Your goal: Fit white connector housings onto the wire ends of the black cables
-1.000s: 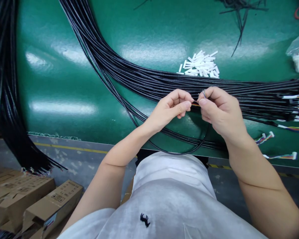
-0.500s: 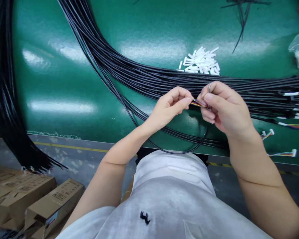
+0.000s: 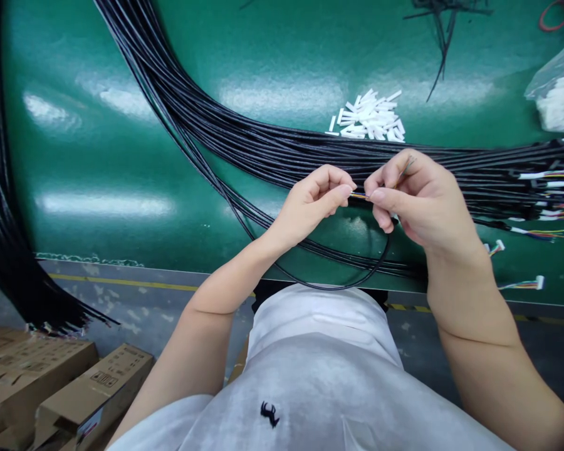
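Observation:
Between my two hands runs a short stretch of thin coloured wires (image 3: 360, 196). My left hand (image 3: 317, 199) pinches one end between thumb and forefinger; whatever else is in that pinch is hidden. With thumb and fingertips my right hand (image 3: 411, 194) grips the other part of the wires, and a few thin strands stick up past its fingers. A black cable (image 3: 380, 263) loops down from under my right hand. Behind both hands a thick bundle of black cables (image 3: 263, 134) crosses the green table (image 3: 94, 169).
White sleeves (image 3: 371, 116) lie piled beyond the bundle. To the right are cable ends with coloured wires (image 3: 540, 233), loose white connectors (image 3: 539, 283) and a plastic bag (image 3: 557, 94). More black cables (image 3: 9, 219) hang over the left edge above cardboard boxes (image 3: 94, 388).
My hands have drawn closer together, and the exposed wires between them look shorter and straighter. The strands above my right hand now lean to the right. The whole view has shifted slightly.

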A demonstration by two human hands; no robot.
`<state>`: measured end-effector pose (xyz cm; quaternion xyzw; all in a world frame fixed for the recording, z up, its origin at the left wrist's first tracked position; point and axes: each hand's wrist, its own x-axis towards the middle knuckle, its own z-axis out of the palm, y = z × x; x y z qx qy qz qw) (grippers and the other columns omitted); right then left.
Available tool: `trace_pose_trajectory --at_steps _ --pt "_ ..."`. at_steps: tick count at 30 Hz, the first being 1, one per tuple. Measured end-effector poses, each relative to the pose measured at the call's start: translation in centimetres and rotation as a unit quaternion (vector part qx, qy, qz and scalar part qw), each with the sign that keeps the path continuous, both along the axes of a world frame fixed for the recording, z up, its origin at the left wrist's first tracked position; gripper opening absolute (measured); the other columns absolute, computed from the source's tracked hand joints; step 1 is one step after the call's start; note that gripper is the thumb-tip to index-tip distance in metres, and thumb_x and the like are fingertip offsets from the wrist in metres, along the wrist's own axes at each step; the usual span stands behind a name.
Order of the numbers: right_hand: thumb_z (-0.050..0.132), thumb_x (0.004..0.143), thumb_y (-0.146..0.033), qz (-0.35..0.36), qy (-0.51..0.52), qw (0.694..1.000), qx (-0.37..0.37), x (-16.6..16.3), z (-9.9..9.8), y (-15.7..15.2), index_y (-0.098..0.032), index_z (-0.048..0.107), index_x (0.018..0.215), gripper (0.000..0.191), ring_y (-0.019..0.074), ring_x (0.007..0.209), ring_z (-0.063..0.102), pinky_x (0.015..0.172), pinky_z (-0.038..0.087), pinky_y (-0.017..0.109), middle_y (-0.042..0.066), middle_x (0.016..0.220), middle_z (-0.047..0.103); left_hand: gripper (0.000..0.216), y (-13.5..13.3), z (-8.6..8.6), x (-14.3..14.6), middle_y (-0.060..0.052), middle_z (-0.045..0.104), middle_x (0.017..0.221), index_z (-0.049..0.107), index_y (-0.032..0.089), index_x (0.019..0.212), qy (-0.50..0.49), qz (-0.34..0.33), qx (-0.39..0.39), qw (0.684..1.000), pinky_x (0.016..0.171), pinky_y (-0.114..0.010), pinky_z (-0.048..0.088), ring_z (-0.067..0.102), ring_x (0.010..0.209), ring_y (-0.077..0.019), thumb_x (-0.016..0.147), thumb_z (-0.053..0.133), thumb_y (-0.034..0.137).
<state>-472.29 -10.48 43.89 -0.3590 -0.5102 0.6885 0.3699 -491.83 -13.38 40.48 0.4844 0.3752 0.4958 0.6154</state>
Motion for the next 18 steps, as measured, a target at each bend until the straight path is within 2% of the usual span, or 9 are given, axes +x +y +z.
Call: trace_pose_trajectory --at_steps 3,7,13,18 --pt "0.091 0.079 -0.028 -0.020 0.010 1.000 0.010 -0.09 -0.08 0.10 -0.022 0.055 0.081 0.036 0.0075 0.046 0.060 0.034 0.043 0.021 -0.004 0.083 0.068 0.038 0.03 -0.01 0.02 0.003 0.062 0.078 0.066 0.020 0.092 0.000 -0.001 -0.006 1.000 0.058 -0.019 0.045 0.056 0.066 -0.0057 0.090 0.077 0.056" --pt "0.087 0.081 -0.026 -0.029 0.034 0.999 0.009 -0.18 -0.46 0.23 -0.024 0.055 0.084 0.032 0.0070 0.042 0.056 0.033 0.044 0.022 -0.007 0.078 0.064 0.037 0.01 -0.16 0.05 0.003 0.063 0.079 0.066 0.020 0.092 -0.007 0.001 -0.002 1.000 0.057 -0.019 0.046 0.056 0.065 -0.0053 0.089 0.078 0.056" --pt "0.084 0.086 -0.035 -0.024 -0.027 0.999 0.037 -0.25 -0.84 -0.13 -0.027 0.053 0.089 0.032 0.0060 0.048 0.050 0.038 0.047 0.023 -0.006 0.085 0.062 0.037 -0.18 0.14 0.06 0.002 0.066 0.086 0.067 0.021 0.092 -0.016 0.007 0.026 1.000 0.066 -0.020 0.052 0.061 0.072 -0.0058 0.087 0.080 0.055" --pt "0.084 0.087 -0.036 -0.024 -0.011 0.998 0.049 -0.32 -0.92 -0.28 -0.026 0.053 0.090 0.032 0.0052 0.047 0.049 0.036 0.044 0.021 -0.006 0.086 0.061 0.035 -0.23 0.35 0.02 0.002 0.066 0.085 0.066 0.021 0.090 -0.003 0.014 0.055 0.998 0.071 -0.022 0.055 0.062 0.074 -0.0064 0.089 0.079 0.053"
